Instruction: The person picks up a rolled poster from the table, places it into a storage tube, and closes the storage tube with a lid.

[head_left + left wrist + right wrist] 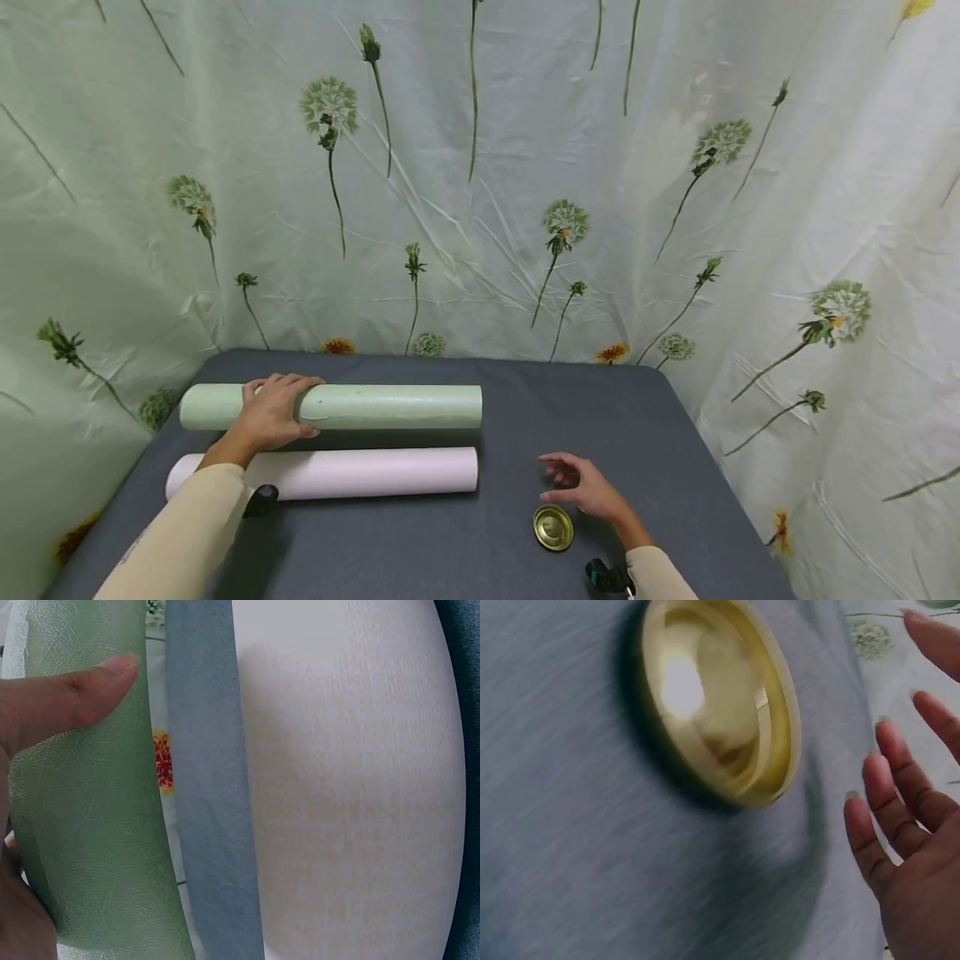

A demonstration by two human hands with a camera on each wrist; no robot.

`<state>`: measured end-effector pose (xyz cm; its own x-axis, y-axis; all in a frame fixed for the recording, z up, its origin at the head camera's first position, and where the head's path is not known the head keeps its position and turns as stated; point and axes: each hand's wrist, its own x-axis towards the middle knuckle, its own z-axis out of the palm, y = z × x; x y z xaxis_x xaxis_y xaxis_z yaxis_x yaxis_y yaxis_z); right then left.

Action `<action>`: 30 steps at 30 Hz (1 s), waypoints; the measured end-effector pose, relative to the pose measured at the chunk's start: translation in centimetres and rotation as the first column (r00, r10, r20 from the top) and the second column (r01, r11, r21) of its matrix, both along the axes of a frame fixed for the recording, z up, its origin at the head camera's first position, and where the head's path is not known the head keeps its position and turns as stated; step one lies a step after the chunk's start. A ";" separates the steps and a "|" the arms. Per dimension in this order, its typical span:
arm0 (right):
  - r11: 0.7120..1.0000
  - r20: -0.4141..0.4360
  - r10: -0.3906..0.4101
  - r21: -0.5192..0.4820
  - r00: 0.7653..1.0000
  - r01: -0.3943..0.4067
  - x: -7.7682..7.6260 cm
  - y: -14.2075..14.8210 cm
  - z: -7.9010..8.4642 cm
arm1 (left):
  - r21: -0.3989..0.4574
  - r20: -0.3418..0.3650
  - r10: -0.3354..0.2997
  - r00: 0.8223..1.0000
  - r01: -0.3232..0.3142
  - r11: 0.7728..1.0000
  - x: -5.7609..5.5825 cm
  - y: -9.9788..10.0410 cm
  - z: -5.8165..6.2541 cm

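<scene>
My left hand [273, 414] grips a pale green wallpaper roll [397, 407] left of its middle, fingers over the top and thumb on the near side. In the left wrist view the thumb [75, 697] lies along the green textured surface. Nearer to me, a pinkish-white wallpaper roll [382, 472] lies parallel, partly hidden by my left forearm. My right hand [590, 490] is above the table with fingers spread and loosely bent, holding nothing. Just below it is a small round gold dish or lid [552, 527], apart from the fingers in the right wrist view.
A dark grey cloth covers the table [420, 550]. Behind it and along its sides hangs a pale curtain [480, 208] printed with dandelions. Dark wrist devices sit by both sleeves, the right one [607, 577] near the gold piece.
</scene>
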<state>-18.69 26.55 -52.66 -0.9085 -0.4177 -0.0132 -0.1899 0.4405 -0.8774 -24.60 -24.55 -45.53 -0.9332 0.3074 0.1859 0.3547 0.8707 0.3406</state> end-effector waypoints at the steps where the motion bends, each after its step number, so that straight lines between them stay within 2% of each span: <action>1: 1.000 0.025 0.003 0.008 1.000 -0.003 0.2 0.1 -0.2 | 0.001 0.000 0.001 1.000 -0.001 1.000 0.0 0.0 0.0; 5: 0.999 0.110 0.045 0.024 0.993 -0.048 0.8 0.7 -0.7 | 0.004 0.007 0.005 1.000 -0.005 1.000 0.0 0.0 0.0; 8: 0.995 0.125 0.087 0.044 0.988 -0.093 1.3 0.9 -1.0 | 0.000 0.017 0.009 1.000 -0.009 1.000 0.1 0.0 0.0; 11: 0.987 0.111 0.117 0.098 0.987 -0.128 1.6 1.0 -1.2 | -0.005 0.022 0.010 1.000 -0.009 1.000 0.1 0.1 0.0; 20: 0.943 0.064 0.110 0.310 0.992 -0.124 2.2 0.5 -1.3 | -0.006 0.015 0.011 1.000 -0.011 1.000 0.1 0.2 0.0; 30: 0.926 -0.023 0.086 0.370 0.996 -0.072 2.3 0.1 -2.0 | -0.016 0.018 0.015 1.000 -0.015 1.000 0.1 0.2 0.2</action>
<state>-16.38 26.68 -54.64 -0.8756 -0.4604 -0.1459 -0.2675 0.7138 -0.6472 -24.46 -24.31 -45.37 -0.9410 0.2960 0.1639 0.3352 0.8812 0.3334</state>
